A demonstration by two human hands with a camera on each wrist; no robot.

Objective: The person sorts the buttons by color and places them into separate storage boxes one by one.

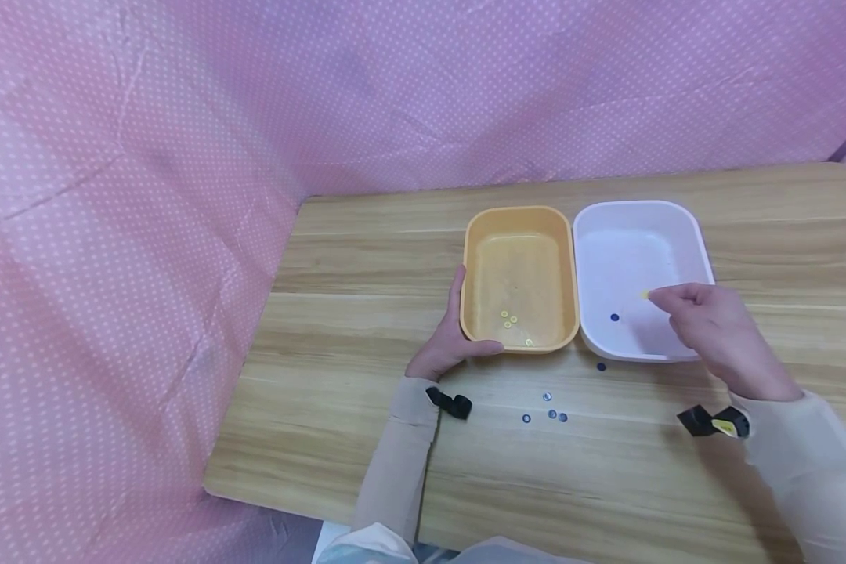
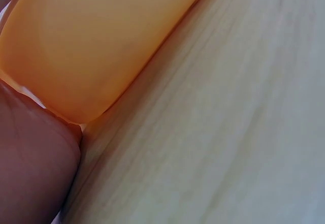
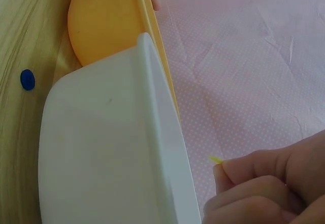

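Observation:
My right hand (image 1: 708, 333) pinches a small yellow button (image 3: 216, 160) between thumb and forefinger, above the white bin (image 1: 645, 205). Inside that bin lies one dark blue button (image 1: 615, 317). At the near left corner of the orange bin (image 1: 468, 258), my left hand (image 1: 446, 341) grips the wall, thumb along the front rim and fingers up the left side. Several yellow buttons (image 1: 507, 324) lie on the orange bin's floor toward the near end. In the left wrist view, the orange wall (image 2: 96, 46) fills the upper left beside part of the hand.
Both bins stand side by side on a wood-grain table (image 1: 338, 313). Several blue buttons (image 1: 552, 413) lie in front of the orange bin, and another blue button (image 3: 28, 80) rests just before the white bin. A pink dotted cloth (image 1: 395, 94) hangs behind and at the left.

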